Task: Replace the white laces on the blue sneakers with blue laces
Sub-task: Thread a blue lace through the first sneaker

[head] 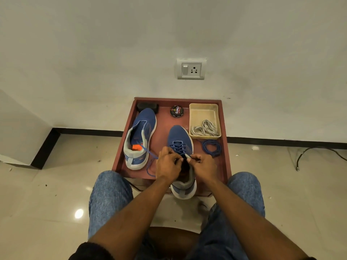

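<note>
we log: right sneaker (180, 139) on counter (225, 162), part-laced with blue lace (150, 156); our left hand (168, 164) pinches lace, right hand (203, 165) pinches lace tip; white laces (205, 128) in tray (193, 119).

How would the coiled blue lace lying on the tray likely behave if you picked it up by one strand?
The coiled blue lace is thin cord in loose loops, so it would probably droop and uncoil. It looks light. Lying loose on the tray, it may slide or snag when pushed.
</note>
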